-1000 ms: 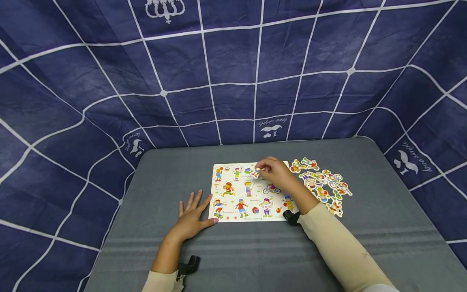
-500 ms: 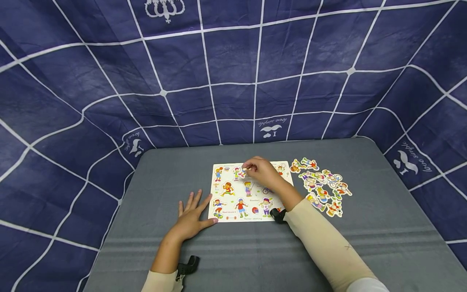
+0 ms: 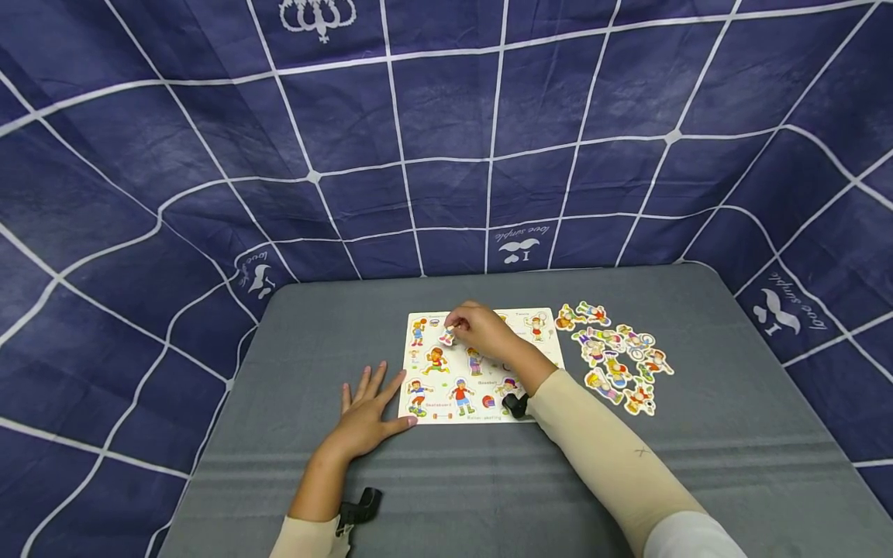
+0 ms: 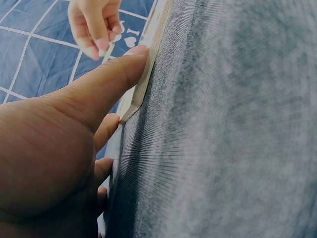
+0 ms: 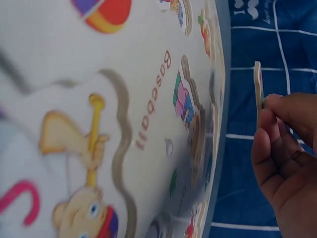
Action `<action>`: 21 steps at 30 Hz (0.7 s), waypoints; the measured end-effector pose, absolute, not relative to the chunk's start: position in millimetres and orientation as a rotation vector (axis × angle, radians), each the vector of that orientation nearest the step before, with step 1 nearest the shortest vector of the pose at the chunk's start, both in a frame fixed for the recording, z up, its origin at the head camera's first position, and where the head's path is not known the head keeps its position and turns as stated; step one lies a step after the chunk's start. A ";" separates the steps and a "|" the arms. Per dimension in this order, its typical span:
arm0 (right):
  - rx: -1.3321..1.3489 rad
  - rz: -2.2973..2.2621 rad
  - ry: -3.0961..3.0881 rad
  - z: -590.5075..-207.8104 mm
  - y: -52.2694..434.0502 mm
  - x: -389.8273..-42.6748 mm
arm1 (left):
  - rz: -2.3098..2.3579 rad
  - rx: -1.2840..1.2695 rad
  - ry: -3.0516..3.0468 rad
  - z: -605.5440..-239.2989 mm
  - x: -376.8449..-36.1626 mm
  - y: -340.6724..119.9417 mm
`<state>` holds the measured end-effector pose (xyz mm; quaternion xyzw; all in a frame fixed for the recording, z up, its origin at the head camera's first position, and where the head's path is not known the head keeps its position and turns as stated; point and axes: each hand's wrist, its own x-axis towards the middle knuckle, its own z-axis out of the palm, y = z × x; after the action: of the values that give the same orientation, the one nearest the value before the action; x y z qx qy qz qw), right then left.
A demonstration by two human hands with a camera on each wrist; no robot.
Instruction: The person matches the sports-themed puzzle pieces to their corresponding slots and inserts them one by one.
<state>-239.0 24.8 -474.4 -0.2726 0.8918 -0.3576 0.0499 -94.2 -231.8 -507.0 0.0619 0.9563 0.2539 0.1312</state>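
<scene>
My right hand pinches a small wooden puzzle piece by its edge, over the upper left part of the white puzzle board. Thumb and fingertips grip the thin piece in the right wrist view, where it stands edge-on, apart from the board. The picture on it is mostly hidden. My left hand lies with fingers spread at the board's lower left corner. In the left wrist view its thumb rests against the board's edge. My right hand and forearm cover part of the board's printed sports figures.
Several loose figure-shaped puzzle pieces lie in a cluster right of the board. Two more pieces lie at its upper right corner. A grey cloth covers the table, and a blue curtain with white lines stands behind.
My right hand has moved left across the board with the puzzle piece in its fingers, from the upper middle toward the upper left. The left hand has not moved.
</scene>
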 end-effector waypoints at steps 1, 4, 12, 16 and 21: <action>-0.838 -1.084 2.713 -475.5 22.6 -240.2 | 0.735 0.180 2.778 -507.0 -94.2 -231.9; -0.864 -1.063 2.709 -478.0 16.1 -243.4 | 0.738 0.180 2.777 -506.8 -94.2 -232.2; -0.911 -1.014 2.683 -477.8 0.6 -248.6 | 0.735 0.189 2.777 -507.6 -94.8 -232.4; -0.918 -1.005 2.672 -479.7 -6.3 -252.3 | 0.735 0.191 2.783 -507.8 -95.3 -232.4; -0.974 -0.957 2.680 -484.3 -14.3 -256.4 | 0.738 0.197 2.785 -508.5 -94.6 -233.2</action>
<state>-256.4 -14.3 -484.3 -0.3233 0.8890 -0.3174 0.0669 -94.6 -233.2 -508.5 0.0676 0.9566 0.2535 0.1267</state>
